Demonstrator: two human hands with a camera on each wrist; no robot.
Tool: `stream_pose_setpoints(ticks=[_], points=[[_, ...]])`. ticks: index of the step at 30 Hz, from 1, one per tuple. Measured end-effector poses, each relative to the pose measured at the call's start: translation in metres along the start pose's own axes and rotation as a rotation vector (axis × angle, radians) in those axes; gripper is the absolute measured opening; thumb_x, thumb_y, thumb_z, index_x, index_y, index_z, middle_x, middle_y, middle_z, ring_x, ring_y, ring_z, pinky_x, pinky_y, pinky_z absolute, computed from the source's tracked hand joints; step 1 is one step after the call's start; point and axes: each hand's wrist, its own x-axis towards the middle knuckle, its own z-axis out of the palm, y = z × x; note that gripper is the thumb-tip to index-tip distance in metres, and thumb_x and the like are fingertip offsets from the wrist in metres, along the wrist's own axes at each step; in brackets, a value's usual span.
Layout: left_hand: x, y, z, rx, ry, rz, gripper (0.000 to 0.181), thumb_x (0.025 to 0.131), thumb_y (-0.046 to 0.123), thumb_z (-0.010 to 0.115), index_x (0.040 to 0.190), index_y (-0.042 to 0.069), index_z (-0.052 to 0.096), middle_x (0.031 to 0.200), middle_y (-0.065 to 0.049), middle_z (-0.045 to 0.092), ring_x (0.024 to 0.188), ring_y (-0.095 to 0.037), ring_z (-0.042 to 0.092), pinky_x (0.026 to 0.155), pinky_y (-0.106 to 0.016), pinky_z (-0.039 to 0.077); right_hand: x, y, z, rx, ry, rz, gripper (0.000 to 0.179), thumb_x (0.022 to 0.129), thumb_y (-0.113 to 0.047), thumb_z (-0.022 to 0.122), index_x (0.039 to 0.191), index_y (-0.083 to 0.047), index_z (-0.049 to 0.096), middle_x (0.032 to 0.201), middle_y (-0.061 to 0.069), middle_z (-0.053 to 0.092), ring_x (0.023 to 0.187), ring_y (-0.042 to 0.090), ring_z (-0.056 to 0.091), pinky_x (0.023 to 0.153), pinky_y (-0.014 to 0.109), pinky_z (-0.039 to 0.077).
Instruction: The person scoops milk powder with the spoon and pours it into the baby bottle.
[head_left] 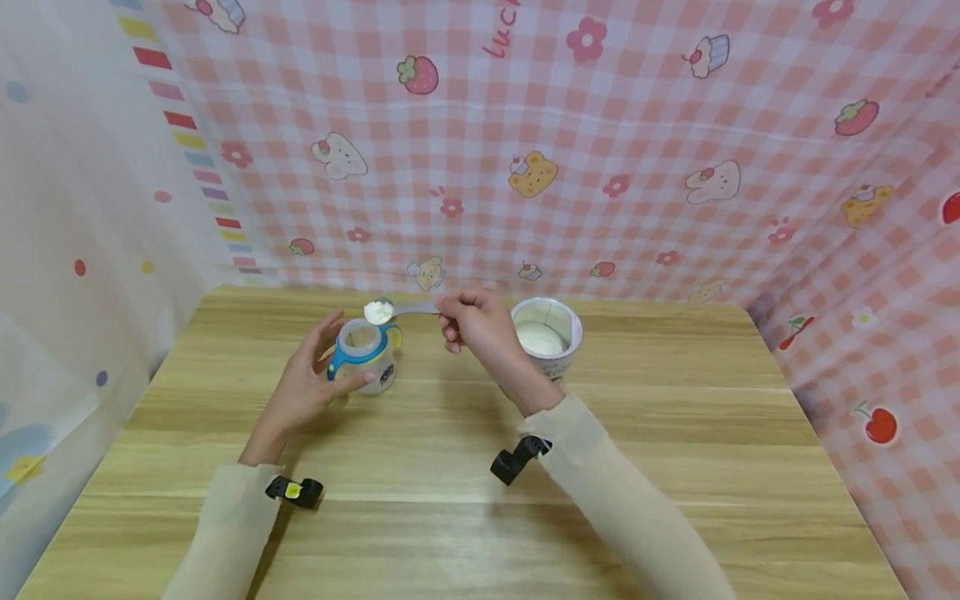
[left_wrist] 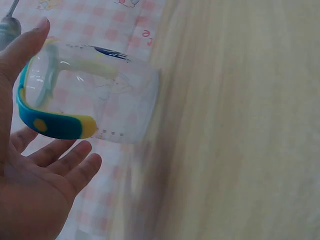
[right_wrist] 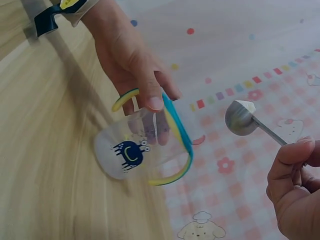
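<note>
A clear baby bottle (head_left: 382, 379) with a blue and yellow two-handled collar stands uncapped on the table. Around its left side my left hand (head_left: 303, 379) is spread, the thumb along the front and the fingers fairly straight; whether they touch it is unclear. My right hand (head_left: 480, 325) pinches the handle of a metal measuring spoon (right_wrist: 240, 120). White powder (head_left: 378, 312) is heaped in the spoon's bowl, which is held level just above and behind the bottle's mouth. A dark cartoon print (right_wrist: 129, 153) marks the bottle's side.
Right of the bottle, behind my right forearm, stands an open white tub (head_left: 553, 365) with white contents low inside. The wooden table (head_left: 637, 483) ends at a pink checked curtain (head_left: 480, 125) at the back. Patterned curtains hang on both sides.
</note>
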Motion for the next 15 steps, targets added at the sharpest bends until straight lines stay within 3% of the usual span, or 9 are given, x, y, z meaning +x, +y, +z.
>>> stream_pose_setpoints(ticks=[6, 15], points=[[-0.001, -0.003, 0.002, -0.035, -0.022, -0.007, 0.096, 0.087, 0.018, 0.084, 0.163, 0.018, 0.024, 0.159, -0.019, 0.041, 0.151, -0.042, 0.033, 0.123, -0.067, 0.027, 0.005, 0.008, 0.011, -0.030, 0.017, 0.014, 0.018, 0.103, -0.011, 0.059, 0.106, 0.002, 0.071, 0.077, 0.006, 0.060, 0.058, 0.010, 0.052, 0.050, 0.020, 0.049], [-0.001, -0.009, 0.004, -0.036, -0.005, -0.044, 0.084, 0.088, 0.025, 0.083, 0.157, 0.016, 0.037, 0.156, -0.016, 0.047, 0.150, -0.040, 0.037, 0.124, -0.068, 0.024, 0.011, 0.021, 0.028, -0.079, 0.007, -0.055, 0.018, 0.101, -0.010, 0.060, 0.099, 0.005, 0.070, 0.070, 0.001, 0.059, 0.053, 0.009, 0.051, 0.046, 0.018, 0.048]])
